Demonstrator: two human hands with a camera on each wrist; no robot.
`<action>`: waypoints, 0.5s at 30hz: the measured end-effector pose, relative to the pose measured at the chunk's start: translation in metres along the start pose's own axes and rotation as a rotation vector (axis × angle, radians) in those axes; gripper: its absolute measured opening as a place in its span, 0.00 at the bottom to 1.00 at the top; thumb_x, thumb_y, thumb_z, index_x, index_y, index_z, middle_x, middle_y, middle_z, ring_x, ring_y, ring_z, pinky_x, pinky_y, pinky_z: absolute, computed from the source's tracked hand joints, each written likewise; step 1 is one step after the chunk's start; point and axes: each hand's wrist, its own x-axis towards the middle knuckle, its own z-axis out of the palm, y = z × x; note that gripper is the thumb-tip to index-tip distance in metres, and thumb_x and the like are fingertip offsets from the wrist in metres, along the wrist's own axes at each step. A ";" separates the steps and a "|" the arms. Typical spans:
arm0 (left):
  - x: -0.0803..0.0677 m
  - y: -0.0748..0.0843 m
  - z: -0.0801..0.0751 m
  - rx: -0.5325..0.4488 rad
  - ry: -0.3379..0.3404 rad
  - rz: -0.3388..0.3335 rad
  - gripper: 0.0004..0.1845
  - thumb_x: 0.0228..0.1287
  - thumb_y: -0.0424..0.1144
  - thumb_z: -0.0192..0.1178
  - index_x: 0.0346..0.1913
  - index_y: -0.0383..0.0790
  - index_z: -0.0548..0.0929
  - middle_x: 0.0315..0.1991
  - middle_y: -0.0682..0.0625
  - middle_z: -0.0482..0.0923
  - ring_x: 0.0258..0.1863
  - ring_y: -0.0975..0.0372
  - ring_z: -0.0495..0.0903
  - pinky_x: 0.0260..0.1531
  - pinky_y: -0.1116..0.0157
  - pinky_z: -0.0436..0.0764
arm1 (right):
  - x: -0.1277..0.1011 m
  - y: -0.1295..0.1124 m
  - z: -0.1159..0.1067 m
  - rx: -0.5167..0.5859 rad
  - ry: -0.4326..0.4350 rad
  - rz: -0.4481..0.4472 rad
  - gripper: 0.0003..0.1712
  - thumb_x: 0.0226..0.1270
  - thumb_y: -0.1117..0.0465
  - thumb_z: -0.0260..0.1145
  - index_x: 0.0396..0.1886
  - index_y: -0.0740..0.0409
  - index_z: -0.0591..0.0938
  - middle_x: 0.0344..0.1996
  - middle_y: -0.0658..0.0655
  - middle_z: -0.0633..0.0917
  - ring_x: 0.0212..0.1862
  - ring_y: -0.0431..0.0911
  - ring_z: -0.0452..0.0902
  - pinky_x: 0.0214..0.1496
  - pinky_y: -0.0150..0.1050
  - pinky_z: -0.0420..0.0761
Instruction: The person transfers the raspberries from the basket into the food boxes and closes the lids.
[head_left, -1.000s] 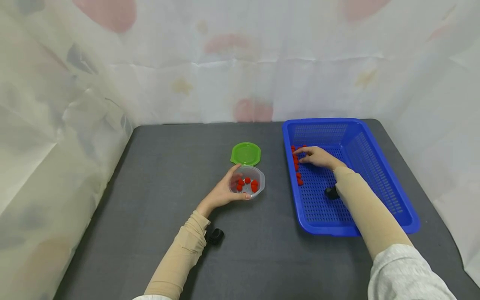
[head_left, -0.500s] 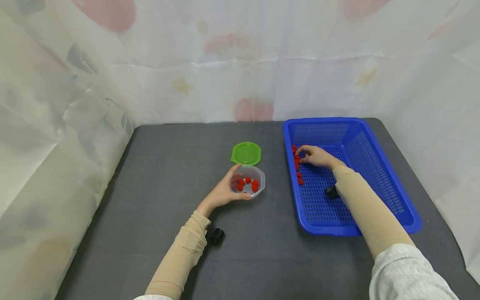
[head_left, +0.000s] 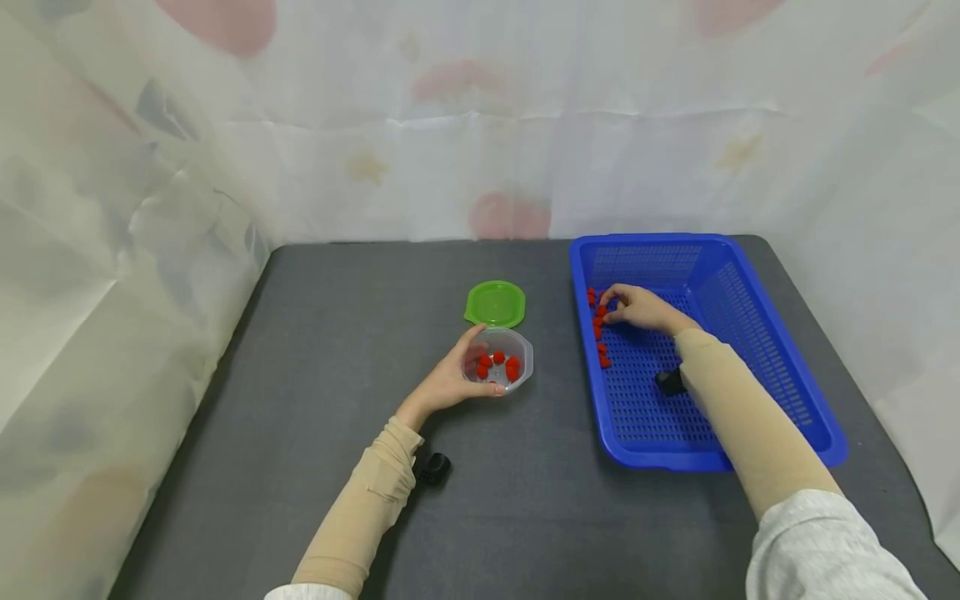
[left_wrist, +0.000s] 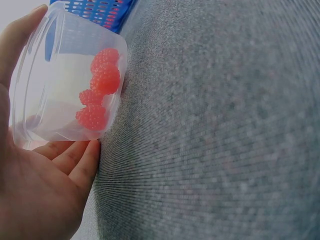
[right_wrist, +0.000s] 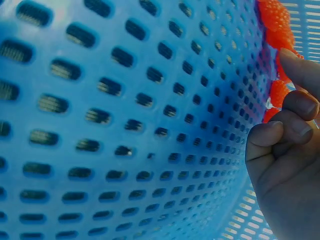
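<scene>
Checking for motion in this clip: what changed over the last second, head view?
Little. The right hand stayed in the blue basket and its fingers curled in over the red berries by the left wall; whether one is pinched cannot be told. The left hand still grips the clear cup. The green lid has not moved.

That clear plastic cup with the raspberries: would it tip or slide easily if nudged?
Probably. The clear plastic cup looks thin-walled and holds only a few raspberries, so it is likely light. The left hand cups its side, perhaps steadying it. The dark table looks cloth-like, which may limit sliding.
</scene>
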 end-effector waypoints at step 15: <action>0.002 -0.002 0.000 -0.032 -0.017 -0.014 0.56 0.46 0.40 0.73 0.74 0.52 0.46 0.68 0.42 0.61 0.69 0.53 0.61 0.66 0.52 0.63 | -0.015 -0.022 -0.016 0.123 0.052 0.022 0.23 0.64 0.49 0.63 0.53 0.56 0.73 0.24 0.51 0.67 0.27 0.44 0.62 0.34 0.40 0.64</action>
